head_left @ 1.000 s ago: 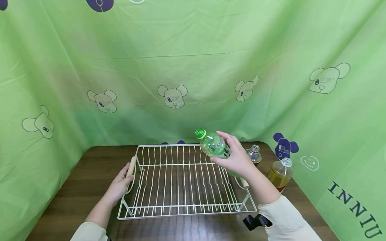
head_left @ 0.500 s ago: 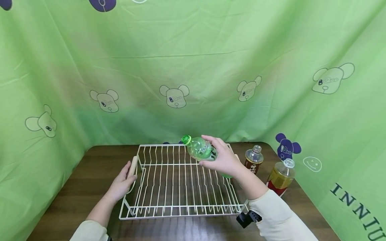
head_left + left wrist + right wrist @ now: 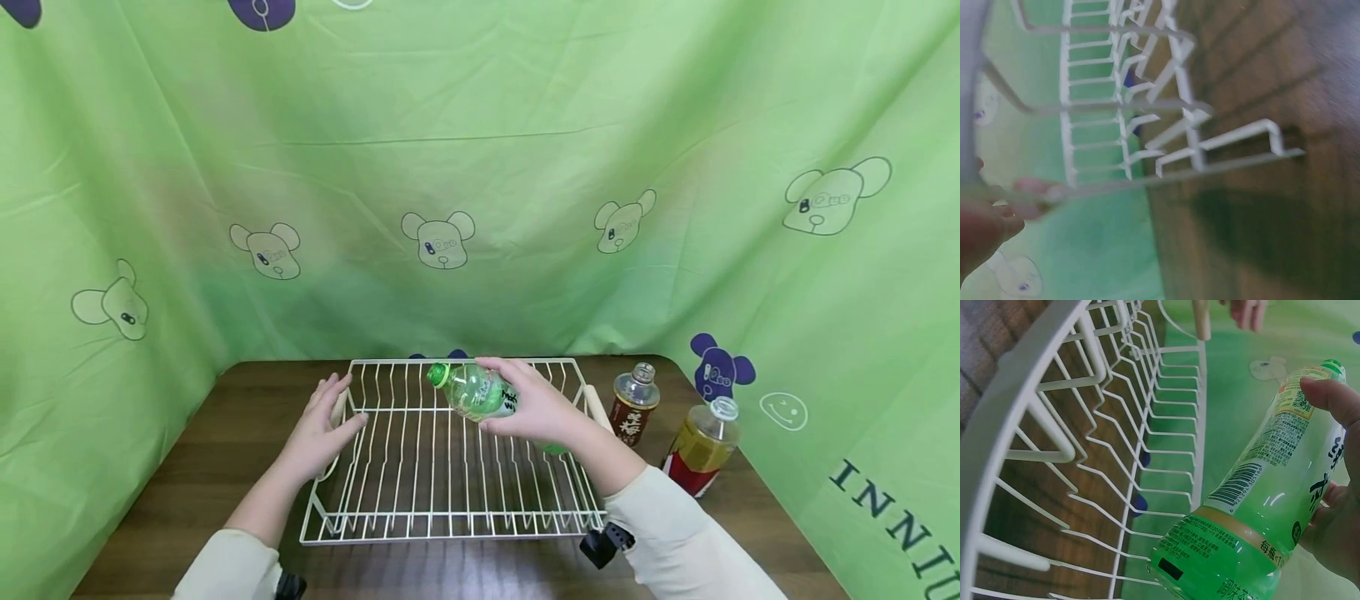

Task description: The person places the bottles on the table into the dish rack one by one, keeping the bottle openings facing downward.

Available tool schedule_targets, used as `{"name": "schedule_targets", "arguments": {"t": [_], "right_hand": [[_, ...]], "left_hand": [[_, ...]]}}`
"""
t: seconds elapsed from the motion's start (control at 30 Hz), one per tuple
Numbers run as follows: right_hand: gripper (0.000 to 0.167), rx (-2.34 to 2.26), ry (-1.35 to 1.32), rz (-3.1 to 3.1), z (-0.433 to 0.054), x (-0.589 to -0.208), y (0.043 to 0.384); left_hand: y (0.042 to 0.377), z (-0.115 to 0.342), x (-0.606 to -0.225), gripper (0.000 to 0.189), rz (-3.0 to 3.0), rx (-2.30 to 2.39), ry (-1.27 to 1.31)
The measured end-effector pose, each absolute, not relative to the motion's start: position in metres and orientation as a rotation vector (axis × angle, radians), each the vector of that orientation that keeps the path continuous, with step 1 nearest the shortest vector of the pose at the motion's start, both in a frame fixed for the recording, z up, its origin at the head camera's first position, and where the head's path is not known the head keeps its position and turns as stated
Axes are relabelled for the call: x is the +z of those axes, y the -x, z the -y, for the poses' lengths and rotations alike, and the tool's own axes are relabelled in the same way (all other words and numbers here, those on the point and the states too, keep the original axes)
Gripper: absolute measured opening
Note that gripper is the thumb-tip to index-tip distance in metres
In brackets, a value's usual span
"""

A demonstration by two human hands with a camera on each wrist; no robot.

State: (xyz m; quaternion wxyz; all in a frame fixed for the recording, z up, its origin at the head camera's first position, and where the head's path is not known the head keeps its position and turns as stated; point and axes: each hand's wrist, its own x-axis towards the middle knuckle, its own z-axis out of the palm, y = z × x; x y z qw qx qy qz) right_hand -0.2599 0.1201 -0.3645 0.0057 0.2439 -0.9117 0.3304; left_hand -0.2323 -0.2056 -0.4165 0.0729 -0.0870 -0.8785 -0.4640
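Observation:
My right hand [image 3: 536, 408] grips a green plastic bottle [image 3: 480, 392] with a printed label, tilted with its green-topped neck to the left. The bottle is over the right half of a white wire dish rack [image 3: 405, 409]; the right wrist view shows my thumb along the labelled bottle [image 3: 1254, 500] and its base near the wires. My left hand [image 3: 322, 429] is at the rack's left end, thumb and fingers spread, beside the pale handle and holding nothing. That handle is mostly hidden behind the hand. The left wrist view is blurred.
To the right of the rack stand a brown-labelled bottle [image 3: 632, 408] and a larger bottle with a yellow and red label [image 3: 701, 446], both upright. The rack's right pale handle [image 3: 597, 408] is close to the brown-labelled one. A green curtain [image 3: 450, 308] surrounds the wooden table [image 3: 180, 500].
My right hand has carried the green bottle leftward and a little lower over the rack. My left hand has come off the rack's handle, moved up and right, and spread its fingers.

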Motion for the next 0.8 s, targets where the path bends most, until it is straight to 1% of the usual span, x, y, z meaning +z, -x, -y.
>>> {"name": "schedule_targets", "arguments": {"t": [0.27,0.5,0.8], "right_hand": [[0.086,0.984,-0.839,2.870,-0.112,-0.372,0.264],[0.086,0.955,-0.887,2.895,-0.105,-0.379,0.266],[0.085,0.940,-0.972,2.906,-0.100,-0.386,0.264]], "left_hand": [[0.238,0.171,-0.396,0.075,2.605,-1.399,0.484],[0.241,0.145,-0.387,0.084,2.618,-1.447,0.677],[0.242,0.130,-0.390,0.078,2.662,-1.267,0.839]]}}
